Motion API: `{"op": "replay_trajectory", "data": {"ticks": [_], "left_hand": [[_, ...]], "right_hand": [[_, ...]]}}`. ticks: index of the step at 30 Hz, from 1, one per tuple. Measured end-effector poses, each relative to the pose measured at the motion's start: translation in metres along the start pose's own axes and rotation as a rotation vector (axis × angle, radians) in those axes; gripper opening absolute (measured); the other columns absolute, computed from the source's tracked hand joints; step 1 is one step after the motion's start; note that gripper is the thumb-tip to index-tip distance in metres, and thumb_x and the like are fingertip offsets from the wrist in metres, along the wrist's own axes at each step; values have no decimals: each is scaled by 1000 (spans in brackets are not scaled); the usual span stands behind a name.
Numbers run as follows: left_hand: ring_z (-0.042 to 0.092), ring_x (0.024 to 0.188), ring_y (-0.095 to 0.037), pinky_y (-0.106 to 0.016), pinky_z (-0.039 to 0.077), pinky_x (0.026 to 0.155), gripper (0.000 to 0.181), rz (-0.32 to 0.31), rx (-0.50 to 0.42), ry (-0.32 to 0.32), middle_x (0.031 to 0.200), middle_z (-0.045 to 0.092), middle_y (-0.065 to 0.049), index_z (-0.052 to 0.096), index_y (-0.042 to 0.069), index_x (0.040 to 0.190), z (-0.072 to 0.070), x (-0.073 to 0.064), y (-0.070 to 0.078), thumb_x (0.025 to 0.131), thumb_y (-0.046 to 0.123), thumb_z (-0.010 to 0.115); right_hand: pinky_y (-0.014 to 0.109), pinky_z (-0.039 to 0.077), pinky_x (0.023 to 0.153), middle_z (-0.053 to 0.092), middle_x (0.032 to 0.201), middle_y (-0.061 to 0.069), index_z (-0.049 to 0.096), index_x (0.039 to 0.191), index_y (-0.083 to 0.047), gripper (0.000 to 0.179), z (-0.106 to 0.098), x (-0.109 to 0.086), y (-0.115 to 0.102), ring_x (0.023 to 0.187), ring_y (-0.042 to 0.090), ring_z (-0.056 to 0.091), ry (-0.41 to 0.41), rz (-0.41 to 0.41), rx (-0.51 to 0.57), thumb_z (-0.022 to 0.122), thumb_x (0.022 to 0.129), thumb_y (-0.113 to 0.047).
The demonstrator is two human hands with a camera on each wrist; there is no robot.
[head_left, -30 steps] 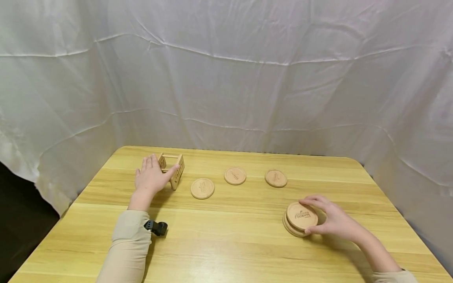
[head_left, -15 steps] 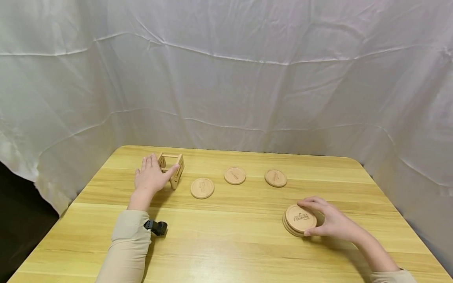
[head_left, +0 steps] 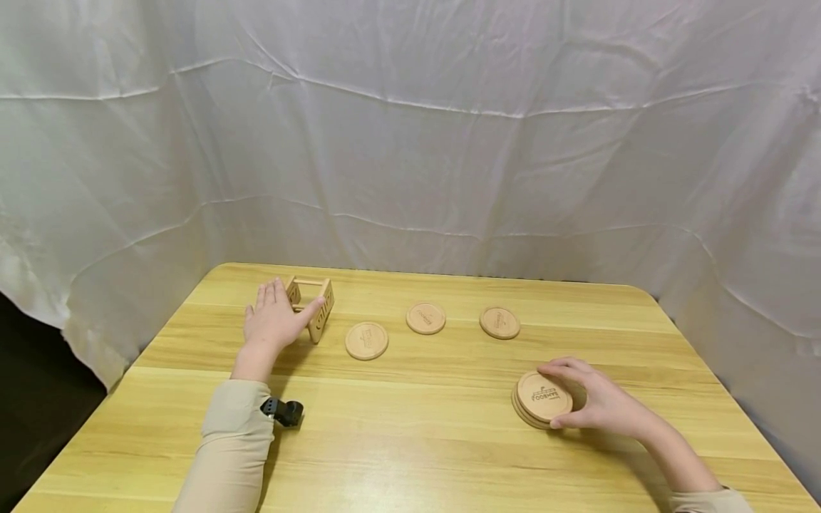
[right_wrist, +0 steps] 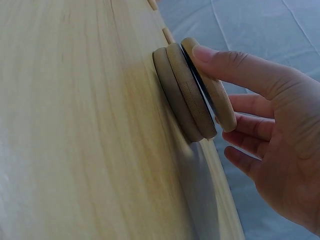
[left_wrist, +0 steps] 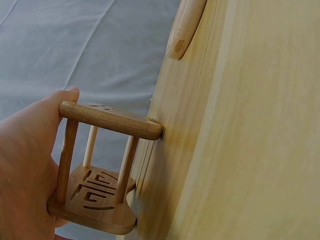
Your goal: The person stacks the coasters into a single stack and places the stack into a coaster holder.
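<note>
On the left of the table, my left hand (head_left: 272,324) grips a small wooden coaster holder (head_left: 324,311), thumb on one side panel and fingers at the other. The left wrist view shows the holder's thin posts and cut-out panel (left_wrist: 97,212). At the right, my right hand (head_left: 606,400) pinches a round bamboo coaster (head_left: 544,397) by its rim. This coaster lies over a stack of two more coasters (right_wrist: 182,92). A narrow dark gap, wider toward one side, separates it from them in the right wrist view. Printed lettering shows on its upper face.
Three single coasters lie flat farther back: one near the holder (head_left: 367,341), a middle coaster (head_left: 426,318) and a right-hand coaster (head_left: 500,323). A pale curtain (head_left: 410,142) hangs behind the wooden table (head_left: 398,442). A black strap device (head_left: 283,412) sits at my left sleeve.
My right hand has shifted the upper coaster slightly left and down, so it overlaps the stack more squarely. My left hand and the holder have stayed put.
</note>
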State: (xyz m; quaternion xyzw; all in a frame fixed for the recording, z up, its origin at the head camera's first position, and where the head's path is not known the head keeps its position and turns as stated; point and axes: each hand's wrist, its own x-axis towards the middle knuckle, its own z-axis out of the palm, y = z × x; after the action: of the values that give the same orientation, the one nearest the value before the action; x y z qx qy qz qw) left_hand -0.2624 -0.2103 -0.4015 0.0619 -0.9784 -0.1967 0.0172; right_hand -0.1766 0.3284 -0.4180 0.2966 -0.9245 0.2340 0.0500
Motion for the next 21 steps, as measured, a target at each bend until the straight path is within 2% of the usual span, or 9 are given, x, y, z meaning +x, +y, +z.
{"op": "replay_trajectory", "data": {"ticks": [15, 21], "left_hand": [[0, 148, -49, -68, 5, 118, 114, -1, -10, 1, 159, -3, -31, -5, -8, 152, -1, 0, 0, 88, 80, 29], [1, 148, -49, -68, 5, 118, 115, 2, -5, 2, 159, -2, -31, -4, -9, 152, -1, -1, 1, 87, 81, 27]], "right_hand": [[16, 41, 98, 59, 125, -5, 60, 131, -15, 79, 1, 1, -1, 115, 4, 52, -17, 25, -22, 86, 64, -50], [15, 40, 98, 59, 126, -6, 60, 131, -15, 80, 2, 0, 0, 116, 4, 52, -17, 21, -26, 86, 65, -51]]}}
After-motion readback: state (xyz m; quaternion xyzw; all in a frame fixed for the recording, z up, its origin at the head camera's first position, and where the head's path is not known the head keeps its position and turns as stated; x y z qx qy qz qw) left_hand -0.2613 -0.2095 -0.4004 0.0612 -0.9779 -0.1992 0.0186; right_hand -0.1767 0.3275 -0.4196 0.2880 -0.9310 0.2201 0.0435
